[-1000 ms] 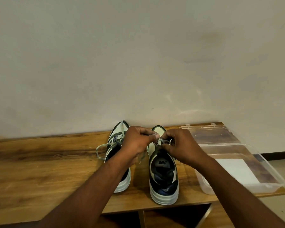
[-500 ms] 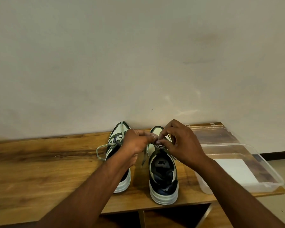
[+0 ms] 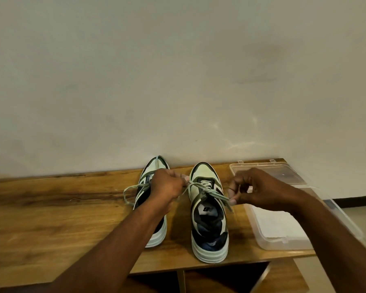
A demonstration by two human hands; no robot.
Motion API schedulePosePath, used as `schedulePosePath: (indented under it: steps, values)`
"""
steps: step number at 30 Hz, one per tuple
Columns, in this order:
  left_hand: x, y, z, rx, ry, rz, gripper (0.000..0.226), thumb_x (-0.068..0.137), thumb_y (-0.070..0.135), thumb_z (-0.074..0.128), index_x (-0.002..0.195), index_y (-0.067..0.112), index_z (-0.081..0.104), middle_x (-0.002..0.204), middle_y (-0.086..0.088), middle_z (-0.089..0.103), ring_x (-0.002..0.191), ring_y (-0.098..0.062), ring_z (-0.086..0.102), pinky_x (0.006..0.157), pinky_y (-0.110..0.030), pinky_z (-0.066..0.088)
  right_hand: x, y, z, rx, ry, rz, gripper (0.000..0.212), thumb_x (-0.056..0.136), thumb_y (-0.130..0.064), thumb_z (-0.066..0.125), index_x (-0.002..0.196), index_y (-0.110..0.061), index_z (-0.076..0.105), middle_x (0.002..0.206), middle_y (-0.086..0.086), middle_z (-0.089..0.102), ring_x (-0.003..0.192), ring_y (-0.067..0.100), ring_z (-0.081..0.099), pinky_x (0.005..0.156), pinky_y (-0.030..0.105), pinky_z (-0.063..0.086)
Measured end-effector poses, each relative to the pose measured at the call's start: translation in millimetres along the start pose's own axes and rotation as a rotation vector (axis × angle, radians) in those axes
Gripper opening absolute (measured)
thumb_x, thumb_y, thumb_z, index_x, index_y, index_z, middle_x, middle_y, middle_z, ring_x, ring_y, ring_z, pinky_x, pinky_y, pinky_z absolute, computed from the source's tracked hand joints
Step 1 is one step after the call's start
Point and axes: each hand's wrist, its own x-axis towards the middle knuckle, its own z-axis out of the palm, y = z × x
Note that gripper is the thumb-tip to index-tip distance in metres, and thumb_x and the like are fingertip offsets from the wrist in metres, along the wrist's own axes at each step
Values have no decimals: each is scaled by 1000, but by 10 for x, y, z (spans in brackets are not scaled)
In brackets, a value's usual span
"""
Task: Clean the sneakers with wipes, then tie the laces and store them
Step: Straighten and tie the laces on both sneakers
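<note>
Left hand (image 3: 167, 187) and right hand (image 3: 254, 189) each pinch a lace (image 3: 215, 194) end, spread wide over the right sneaker (image 3: 207, 212); clear box (image 3: 283, 244) seemingly just beside it on the counter (image 3: 51, 218).

Dim warm indoor light, soft shadows, faint wall glints, wide-angle edge warp.
</note>
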Motion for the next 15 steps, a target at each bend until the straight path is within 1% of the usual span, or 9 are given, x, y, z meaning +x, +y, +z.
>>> schedulePosePath:
  steps: [2, 4, 5, 7, 9, 11, 12, 14, 15]
  values:
    - [12, -50, 18, 111, 18, 50, 15, 88, 4, 79, 74, 4, 74, 73, -9, 77, 53, -17, 63, 52, -23, 50, -47, 5, -32, 0, -96, 40, 11, 83, -18, 84, 79, -25, 77, 82, -7, 74, 75, 12, 67, 74, 35, 55]
    - [18, -80, 45, 230, 39, 90, 17, 87, 12, 80, 70, 10, 75, 68, -2, 76, 60, -23, 69, 68, -37, 61, -48, 0, -22, 0, -160, 71, 10, 84, -16, 83, 81, -23, 77, 82, -8, 75, 75, 9, 66, 76, 38, 56]
    - [18, -84, 54, 275, 43, 107, 17, 86, 14, 80, 70, 11, 75, 67, -1, 75, 63, -25, 71, 72, -42, 63, -40, 0, -13, -5, -181, 82, 9, 85, -16, 83, 81, -23, 78, 82, -8, 75, 74, 8, 66, 77, 39, 56]
    - [15, -87, 55, 357, 51, 146, 16, 85, 16, 79, 70, 10, 74, 66, -1, 74, 63, -26, 72, 73, -44, 64, -22, 12, -8, -3, -204, 110, 9, 85, -16, 82, 83, -23, 78, 81, -8, 75, 72, 4, 64, 74, 34, 55]
    - [0, -91, 44, 425, 64, 179, 16, 85, 15, 79, 71, 11, 73, 66, -1, 74, 61, -24, 72, 72, -42, 64, -13, 39, -7, 20, -230, 143, 7, 85, -18, 83, 83, -23, 78, 80, -7, 75, 70, 3, 62, 73, 31, 52]
    - [-29, -109, 46, 480, 75, 212, 18, 86, 13, 78, 70, 13, 71, 68, 1, 73, 61, -20, 70, 70, -38, 63, -21, 77, 8, 56, -255, 164, 7, 85, -19, 83, 83, -24, 78, 80, -5, 75, 74, 6, 64, 76, 32, 54]
    - [-43, -109, 51, 501, 80, 226, 19, 87, 12, 78, 69, 15, 70, 70, 3, 73, 62, -17, 69, 67, -33, 62, -19, 100, 13, 73, -262, 171, 8, 85, -18, 83, 83, -25, 79, 81, -4, 75, 76, 8, 65, 78, 34, 54]
    - [-72, -107, 68, 547, 73, 245, 18, 88, 13, 78, 72, 17, 71, 72, 6, 69, 67, -11, 66, 58, -22, 50, -4, 134, 21, 81, -267, 181, 8, 84, -19, 84, 84, -25, 79, 82, -4, 75, 77, 8, 65, 80, 35, 54]
    - [-83, -108, 74, 568, 60, 258, 14, 88, 14, 78, 75, 17, 73, 71, 8, 67, 70, -8, 64, 57, -19, 43, 3, 144, 29, 73, -263, 186, 7, 83, -20, 85, 84, -25, 80, 82, -4, 76, 76, 7, 65, 79, 35, 54]
